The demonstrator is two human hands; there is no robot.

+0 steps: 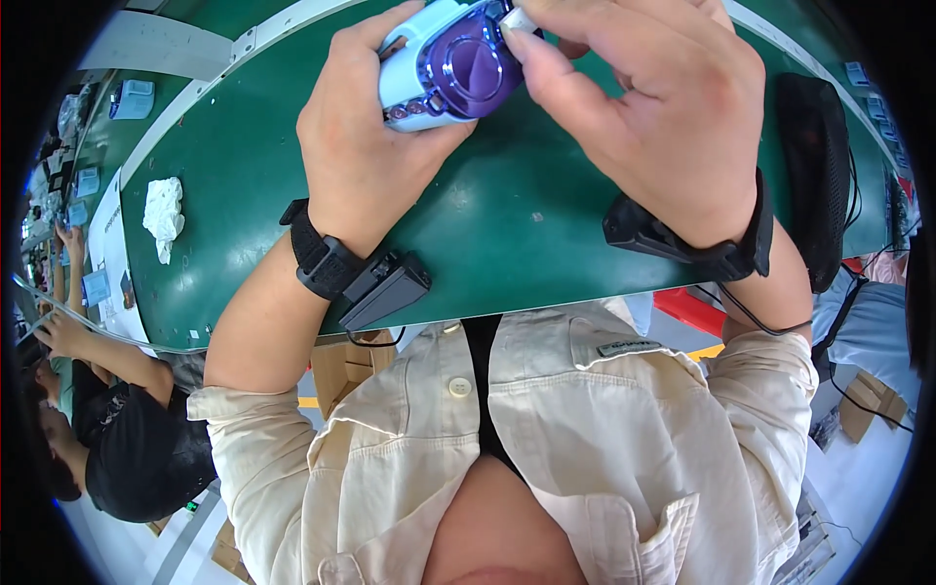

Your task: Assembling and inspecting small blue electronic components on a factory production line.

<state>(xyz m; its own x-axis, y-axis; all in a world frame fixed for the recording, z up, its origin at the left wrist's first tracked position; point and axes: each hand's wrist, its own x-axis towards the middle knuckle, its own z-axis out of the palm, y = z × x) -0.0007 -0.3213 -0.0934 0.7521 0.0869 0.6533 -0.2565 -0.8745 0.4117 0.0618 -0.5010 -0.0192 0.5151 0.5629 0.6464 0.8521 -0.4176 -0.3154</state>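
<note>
Near the top edge, my left hand (356, 146) is wrapped around a light blue and purple plastic device (478, 70) with a round, shiny face, holding it tilted above the table. My right hand (663, 107) pinches a small white piece (522, 19) between thumb and fingers, at the device's right edge. Whether that piece is cloth or plastic, I cannot make out. The top of the device and some right fingertips are cut off by the frame.
On the green table (244, 283) lies a crumpled white tissue (164, 216) at left. A long black mesh object (814, 175) with cables lies at right. Beyond the left edge, a person in black (146, 439) works near several light blue parts (132, 99). Cardboard boxes (346, 370) stand below.
</note>
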